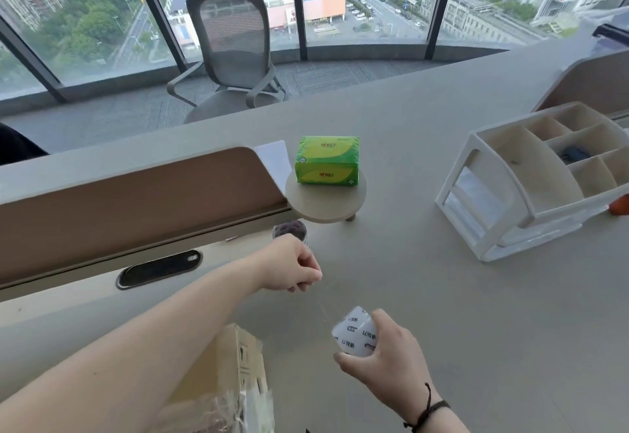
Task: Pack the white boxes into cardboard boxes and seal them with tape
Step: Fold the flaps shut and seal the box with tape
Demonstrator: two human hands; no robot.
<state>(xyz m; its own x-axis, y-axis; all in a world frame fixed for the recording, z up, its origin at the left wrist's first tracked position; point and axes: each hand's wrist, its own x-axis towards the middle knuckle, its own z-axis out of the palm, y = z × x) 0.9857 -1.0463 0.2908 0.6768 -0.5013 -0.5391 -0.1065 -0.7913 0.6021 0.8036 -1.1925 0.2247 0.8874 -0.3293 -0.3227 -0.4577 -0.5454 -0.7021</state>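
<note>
Cardboard box [218, 381] sits under L forearm. R hand [381, 364] grips tape roll [354, 334]; L hand [292, 269] pinches clear tape strip [323, 306] pulled up-left from roll.

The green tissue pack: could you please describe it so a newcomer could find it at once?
Start from the long grey desk by the windows. Near its middle, beside the end of the brown divider, stands a small round wooden stand. The green tissue pack sits on it, the only bright green thing there.
</note>
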